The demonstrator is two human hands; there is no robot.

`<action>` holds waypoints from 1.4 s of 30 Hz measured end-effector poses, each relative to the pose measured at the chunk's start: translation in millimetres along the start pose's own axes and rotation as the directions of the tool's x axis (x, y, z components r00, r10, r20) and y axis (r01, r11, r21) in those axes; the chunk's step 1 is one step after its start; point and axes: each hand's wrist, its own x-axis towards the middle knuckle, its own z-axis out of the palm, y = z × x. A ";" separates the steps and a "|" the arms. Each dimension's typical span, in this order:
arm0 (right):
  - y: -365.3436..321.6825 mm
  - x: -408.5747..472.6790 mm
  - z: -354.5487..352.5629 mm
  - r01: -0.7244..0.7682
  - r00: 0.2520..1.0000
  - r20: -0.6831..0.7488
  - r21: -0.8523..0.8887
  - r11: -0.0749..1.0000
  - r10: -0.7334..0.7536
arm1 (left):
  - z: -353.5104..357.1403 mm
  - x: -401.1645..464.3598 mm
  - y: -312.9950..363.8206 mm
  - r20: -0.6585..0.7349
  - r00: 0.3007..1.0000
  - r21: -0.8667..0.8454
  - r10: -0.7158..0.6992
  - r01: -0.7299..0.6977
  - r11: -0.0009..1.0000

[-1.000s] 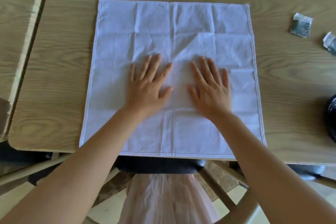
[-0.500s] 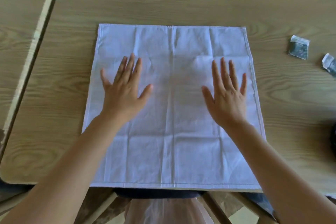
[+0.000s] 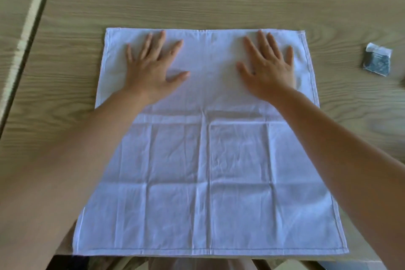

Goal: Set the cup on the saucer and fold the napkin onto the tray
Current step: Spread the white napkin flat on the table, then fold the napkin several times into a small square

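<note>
Napkin: the white napkin (image 3: 203, 160) lies spread in a single layer on the wooden table (image 3: 197, 0), its near hem at the table's front edge and its far hem square to the grain; laid out flat like this, its edges can be matched when it is folded.
Creases: a grid of old fold lines crosses the cloth, with one strong line down the middle; these probably mark where it will fold most readily.
Left hand: the left hand (image 3: 151, 66) rests palm down on the far left part of the cloth, fingers spread wide and holding nothing, seemingly pressing the fabric flat.
Right hand: the right hand (image 3: 269, 68) mirrors it on the far right part, also splayed and empty, fingertips close to the far hem.
Why both hands: one on each side keeps the cloth from skewing while wrinkles are pushed toward the edges.
Step in hand: smoothing before the first fold, as I judge it; no fold is made yet.
Other things: a small crumpled packet (image 3: 377, 62) lies on the table well to the right, apart from the cloth.
Not in view: cup, saucer and tray.
</note>
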 end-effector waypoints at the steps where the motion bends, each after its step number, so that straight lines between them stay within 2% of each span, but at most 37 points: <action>1: 13.2 -2.5 -2.5 -0.017 1.000 -0.011 0.003 1.000 0.017 | -1.0 -1.7 -9.0 -0.002 1.000 -0.001 -0.013 0.013 1.000; 6: 55.9 -14.7 -10.6 -0.074 0.995 -0.069 -0.020 0.997 0.073 | -5.4 -15.3 -49.3 -0.060 0.995 0.013 -0.075 0.076 0.997; 11: 51.6 -17.3 -14.4 -0.084 0.990 -0.114 0.005 0.996 0.084 | -12.8 -17.4 -48.7 -0.009 0.992 0.024 -0.125 0.125 0.992; 14: 42.0 -41.4 -23.2 -0.008 0.982 -0.187 -0.005 1.000 0.007 | -22.0 -44.1 -37.3 -0.101 0.995 0.014 -0.022 0.023 1.000; 17: 25.4 -92.6 -27.9 0.126 0.983 -0.134 -0.021 0.992 -0.127 | -28.5 -98.3 -15.6 -0.150 0.979 -0.020 0.135 -0.139 0.990; 22: 14.7 -197.4 -31.7 0.282 0.958 0.065 -0.035 0.959 -0.279 | -35.8 -201.9 10.5 -0.015 0.944 -0.078 0.330 -0.330 0.941; 26: 27.5 -266.8 -32.3 0.382 0.908 0.202 -0.036 0.923 -0.368 | -36.7 -266.2 8.6 0.105 0.919 -0.116 0.379 -0.367 0.923; 30: 36.9 -299.5 -35.3 0.446 0.871 0.241 -0.025 0.895 -0.428 | -33.3 -296.5 -3.1 0.154 0.911 -0.095 0.383 -0.373 0.923; 33: 39.7 -306.8 -38.7 0.459 0.873 0.198 -0.019 0.888 -0.446 | -32.2 -303.6 -9.3 0.113 0.908 -0.065 0.403 -0.398 0.915; 36: 39.1 -307.8 -43.8 0.497 0.859 0.142 0.003 0.868 -0.492 | -34.5 -307.4 -9.0 0.132 0.903 -0.079 0.409 -0.402 0.912; 39: 41.4 -308.7 -51.0 0.555 0.824 0.111 0.032 0.831 -0.555 | -41.8 -309.6 -4.7 0.107 0.910 -0.145 0.400 -0.384 0.912; 42: 42.8 -306.8 -62.6 0.553 0.822 0.089 0.117 0.825 -0.563 | -48.7 -311.3 -3.6 0.073 0.916 -0.273 0.395 -0.362 0.891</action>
